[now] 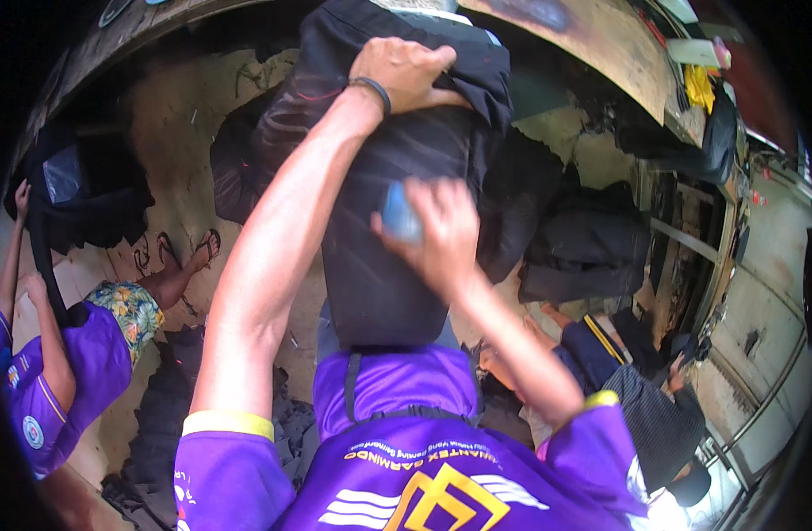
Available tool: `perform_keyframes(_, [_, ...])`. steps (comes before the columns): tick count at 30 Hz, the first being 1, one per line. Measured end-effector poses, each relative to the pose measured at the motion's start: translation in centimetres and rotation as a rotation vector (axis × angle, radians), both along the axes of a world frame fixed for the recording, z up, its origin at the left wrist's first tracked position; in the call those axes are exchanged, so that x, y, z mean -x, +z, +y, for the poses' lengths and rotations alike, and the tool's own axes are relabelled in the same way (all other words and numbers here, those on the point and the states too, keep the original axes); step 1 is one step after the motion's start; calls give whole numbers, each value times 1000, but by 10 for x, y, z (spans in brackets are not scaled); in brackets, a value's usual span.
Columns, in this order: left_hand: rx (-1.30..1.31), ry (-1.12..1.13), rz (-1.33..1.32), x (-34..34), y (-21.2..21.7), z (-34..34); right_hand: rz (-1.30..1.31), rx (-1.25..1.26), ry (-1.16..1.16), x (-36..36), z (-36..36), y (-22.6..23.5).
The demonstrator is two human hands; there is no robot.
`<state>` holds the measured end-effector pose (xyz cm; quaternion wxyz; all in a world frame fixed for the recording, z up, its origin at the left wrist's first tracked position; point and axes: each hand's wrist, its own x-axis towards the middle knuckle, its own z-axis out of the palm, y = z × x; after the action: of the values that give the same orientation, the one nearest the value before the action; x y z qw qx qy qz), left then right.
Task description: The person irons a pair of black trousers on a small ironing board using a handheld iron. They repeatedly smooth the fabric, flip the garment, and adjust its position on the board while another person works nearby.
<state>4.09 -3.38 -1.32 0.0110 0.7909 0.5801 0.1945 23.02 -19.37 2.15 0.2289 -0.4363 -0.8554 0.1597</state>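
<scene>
1. Near the middle of the frame, I see the right hand [443,228] with its fingers and thumb around a small blue thing [401,212]. Both are blurry, so I can't tell what the blue thing is.
2. The black cloth [379,305] is under that hand. It runs from the top middle of the frame down to the worker's lap. Pale streaks show on it.
3. Up at the top middle, the left hand [408,74] is on the cloth, knuckles up and thumb out to the side. Its fingertips are hidden, so I can't tell if it pinches the cloth or just presses on it.
4. I think the cloth could bunch up or slip if the left hand lets up while the right hand rubs or pulls. If the blue thing has a hard edge, it might snag a fold. A loose hold could make it drop.
5. Farther out, a wooden table [601,53] is at the upper right, and a dark bundle [583,248] lies right of the middle.
6. One person in purple [83,354] is at the left edge, and another in dark stripes [658,411] is at the lower right. I don't think they'd bump these arms, as both are well apart from them.
</scene>
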Motion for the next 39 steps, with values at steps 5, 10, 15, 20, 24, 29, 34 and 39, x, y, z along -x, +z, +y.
perform_keyframes(5, [37, 3, 3, -1, -1, -2, -1, 290, 240, -30, -114, 15])
perform_keyframes(10, [44, -49, -3, -2, 2, 4, -22, 57, 280, 5, 32, 7])
perform_keyframes(15, [109, -89, -34, 0, 4, 3, 60, 91, 390, -2, -52, -6])
perform_keyframes(20, [69, -83, -57, 5, 6, 2, -79, 106, 581, 6, -13, 6])
perform_keyframes(24, [79, -90, -56, 7, 8, 1, -53, 56, 196, 22, 0, -9])
perform_keyframes(29, [78, -72, -32, 4, 10, -3, -25, 348, 451, 6, -84, 20])
perform_keyframes(34, [-2, -35, 14, 3, 12, -2, -18, 0, 156, 22, 9, 34])
perform_keyframes(39, [60, -45, 38, 3, 10, -4, 40, 13, 61, -5, -92, 11])
